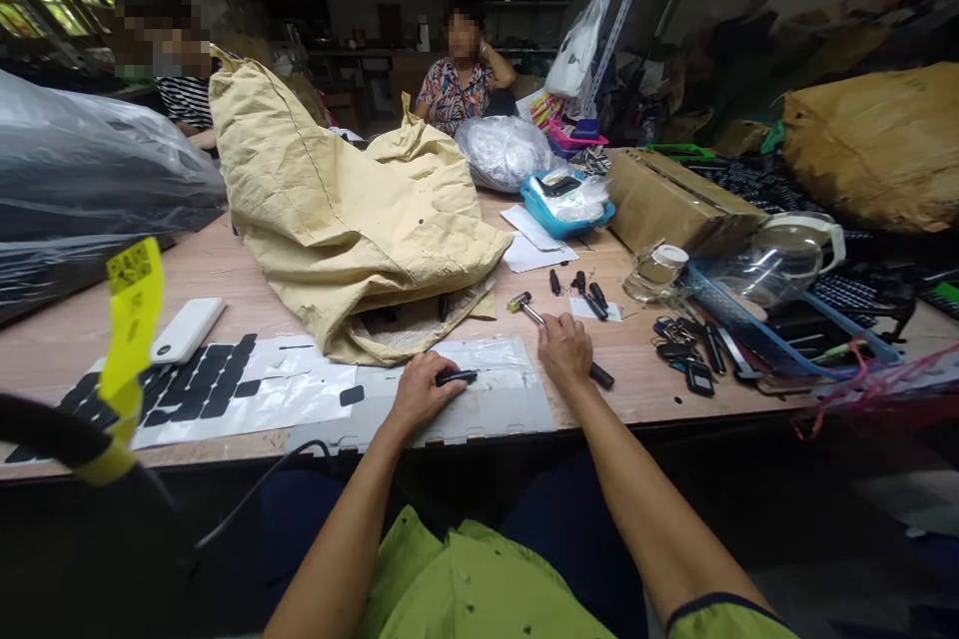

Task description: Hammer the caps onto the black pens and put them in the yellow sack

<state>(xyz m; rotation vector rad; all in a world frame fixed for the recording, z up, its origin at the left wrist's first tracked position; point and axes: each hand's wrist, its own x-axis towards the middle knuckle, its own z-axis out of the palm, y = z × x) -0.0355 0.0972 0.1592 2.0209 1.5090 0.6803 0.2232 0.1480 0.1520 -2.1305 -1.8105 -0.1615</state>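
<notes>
My left hand (426, 391) rests on a pale work mat (516, 394) at the table's front edge, its fingers closed round a small black cylindrical piece (459, 377). In my right hand (565, 351) is a small hammer (534, 313) with a yellowish head, its black grip sticking out below the palm. Just ahead of my left hand lies the open mouth of a large cream cloth sack (360, 210); dark pieces show inside. Several similar black pieces (554, 282) lie beyond the hammer head. Left of the mat, black rounded stickers (217, 381) sit on a white sheet.
A white power bank (187, 329) lies to the left. To the right are keys (678, 334), a glass jar (655, 272), a blue basket (738, 324) and a cardboard box (674, 200). A blue bowl (567, 210) stands farther back. Two people sit across the table.
</notes>
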